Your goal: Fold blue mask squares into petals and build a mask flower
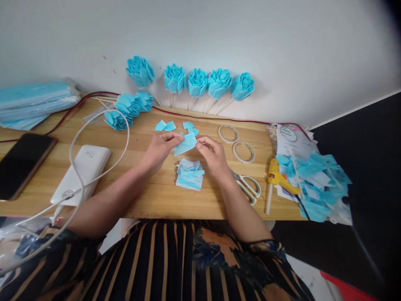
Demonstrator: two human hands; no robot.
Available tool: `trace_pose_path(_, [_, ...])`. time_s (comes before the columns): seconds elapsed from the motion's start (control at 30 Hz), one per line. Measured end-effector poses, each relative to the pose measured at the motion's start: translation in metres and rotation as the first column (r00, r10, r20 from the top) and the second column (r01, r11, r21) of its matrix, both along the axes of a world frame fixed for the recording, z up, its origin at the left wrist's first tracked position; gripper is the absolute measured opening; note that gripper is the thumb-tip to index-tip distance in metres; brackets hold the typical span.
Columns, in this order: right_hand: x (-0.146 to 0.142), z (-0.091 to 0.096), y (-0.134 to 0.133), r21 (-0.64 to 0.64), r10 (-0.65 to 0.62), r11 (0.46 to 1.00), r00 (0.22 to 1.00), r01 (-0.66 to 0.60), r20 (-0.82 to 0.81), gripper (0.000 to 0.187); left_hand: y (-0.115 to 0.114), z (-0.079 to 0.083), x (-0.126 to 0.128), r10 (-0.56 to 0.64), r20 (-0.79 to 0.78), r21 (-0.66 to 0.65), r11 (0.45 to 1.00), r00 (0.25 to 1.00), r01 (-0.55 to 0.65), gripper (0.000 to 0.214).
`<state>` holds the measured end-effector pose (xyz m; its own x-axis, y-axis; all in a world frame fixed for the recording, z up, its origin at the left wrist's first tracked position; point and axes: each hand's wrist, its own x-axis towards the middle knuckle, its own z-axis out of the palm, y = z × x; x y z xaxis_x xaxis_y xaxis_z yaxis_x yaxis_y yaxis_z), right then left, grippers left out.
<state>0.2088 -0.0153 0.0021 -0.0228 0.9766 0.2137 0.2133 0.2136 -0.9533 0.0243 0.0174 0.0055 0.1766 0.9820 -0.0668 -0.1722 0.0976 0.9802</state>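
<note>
A small light-blue piece of mask fabric (185, 144) is stretched between my two hands above the table. My left hand (161, 148) pinches its left end between thumb and fingers. At its right end, the fingertips of my right hand (213, 154) are pinched on the edge. Just below lies a stack of pale-blue fabric pieces (189, 174). Behind my hands are folded blue petals (165, 125) and a few more small blue pieces (190, 127). Scissors (249, 187) lie partly behind my right forearm.
Blue fabric flowers on sticks (197, 82) lean on the wall; others (125, 109) lie at left. Two tape rolls (243, 152), a yellow glue gun (277, 173) and blue scraps (319, 179) are at right. A power bank (83, 173) with a looped cable and a phone (25, 163) lie left.
</note>
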Motion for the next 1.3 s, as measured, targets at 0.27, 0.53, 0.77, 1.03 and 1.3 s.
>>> trace_pose_path(0.27, [0.006, -0.002, 0.003, -0.052, -0.036, 0.998, 0.982, 0.027, -0.183, 0.042, -0.005, 0.004, 0.002, -0.015, -0.119, 0.070, 0.997, 0.993, 0.024, 0.019])
trace_pose_path(0.53, [0.000, -0.002, -0.001, -0.081, 0.030, 0.996, 0.996, -0.037, -0.085, 0.052, -0.010, 0.006, 0.006, 0.016, -0.324, 0.252, 0.965, 0.946, 0.070, 0.020])
trace_pose_path(0.77, [-0.001, -0.004, 0.001, -0.074, 0.036, 0.996, 0.993, -0.045, -0.112, 0.044, -0.010, 0.005, 0.006, 0.005, -0.290, 0.216, 0.974, 0.957, 0.061, 0.021])
trace_pose_path(1.03, [0.004, -0.003, 0.003, -0.067, 0.004, 0.998, 0.980, -0.018, -0.200, 0.036, -0.005, 0.000, 0.005, -0.011, -0.167, 0.096, 0.995, 0.986, 0.028, 0.026])
trace_pose_path(1.3, [0.000, 0.011, -0.006, 0.446, -0.208, 0.893, 0.932, 0.057, 0.297, 0.010, -0.007, 0.003, 0.006, -0.002, -0.246, 0.181, 0.982, 0.969, 0.048, 0.019])
